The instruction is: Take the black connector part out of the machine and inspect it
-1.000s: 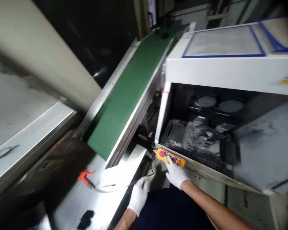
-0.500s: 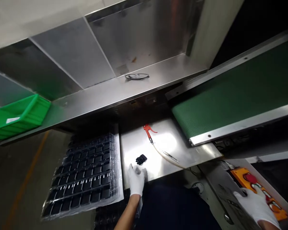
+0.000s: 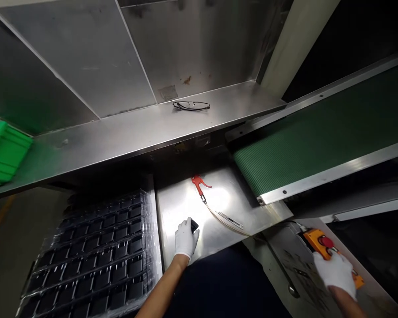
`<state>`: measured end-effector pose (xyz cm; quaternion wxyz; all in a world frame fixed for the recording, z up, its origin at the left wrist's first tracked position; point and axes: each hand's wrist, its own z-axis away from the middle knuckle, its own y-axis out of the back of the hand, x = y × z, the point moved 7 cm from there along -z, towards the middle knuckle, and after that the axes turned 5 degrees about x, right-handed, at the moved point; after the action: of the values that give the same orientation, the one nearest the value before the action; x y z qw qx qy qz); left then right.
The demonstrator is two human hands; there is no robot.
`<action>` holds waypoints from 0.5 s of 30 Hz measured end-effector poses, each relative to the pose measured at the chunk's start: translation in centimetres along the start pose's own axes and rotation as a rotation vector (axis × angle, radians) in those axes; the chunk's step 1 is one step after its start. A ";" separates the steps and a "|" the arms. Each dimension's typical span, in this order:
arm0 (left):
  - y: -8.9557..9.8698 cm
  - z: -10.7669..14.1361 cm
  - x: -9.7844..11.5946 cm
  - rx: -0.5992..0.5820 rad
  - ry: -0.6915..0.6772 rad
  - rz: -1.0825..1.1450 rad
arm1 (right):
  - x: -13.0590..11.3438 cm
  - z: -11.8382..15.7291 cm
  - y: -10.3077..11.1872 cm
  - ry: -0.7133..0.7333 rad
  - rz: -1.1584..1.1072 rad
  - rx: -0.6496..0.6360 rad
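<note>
Broadly, a green conveyor (image 3: 318, 128) slopes past a steel shelf (image 3: 119, 137) holding a green bin (image 3: 3, 154) and glasses (image 3: 191, 106), while below, a steel plate (image 3: 225, 221) sits between a clear tray (image 3: 93, 260) of black cells and an orange control box (image 3: 321, 245), seemingly placed so all lie within arm's reach. The gloved right hand (image 3: 334, 274) lies over the box, its grip unclear. The gloved left hand (image 3: 186, 238) is cupped on the plate, half covering a small black part (image 3: 194, 226), and I cannot tell whether it holds it; an air gun (image 3: 197, 183) and hose (image 3: 222, 218) lie beyond, with open steel to the hand's right.
</note>
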<state>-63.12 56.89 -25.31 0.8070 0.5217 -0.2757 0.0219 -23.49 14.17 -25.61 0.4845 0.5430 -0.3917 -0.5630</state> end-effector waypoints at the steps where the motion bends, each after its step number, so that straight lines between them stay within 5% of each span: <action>1: -0.1 -0.1 0.0 0.001 -0.007 -0.004 | -0.4 1.5 -0.7 -0.007 -0.008 0.006; 7: -0.1 0.0 0.4 0.018 -0.011 0.048 | -8.3 11.0 -7.0 0.253 -0.166 -0.271; 11: 1.5 -0.3 1.6 0.059 0.011 0.173 | -15.9 13.7 -7.0 0.480 -0.266 -0.422; 15: 4.9 0.2 3.7 0.142 0.061 0.417 | -20.4 12.8 -5.7 0.517 -0.348 -0.449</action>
<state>-61.68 58.01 -19.51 0.7544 0.5080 -0.3507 0.2233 -38.08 34.19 -25.02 0.5715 0.6058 -0.0255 -0.5529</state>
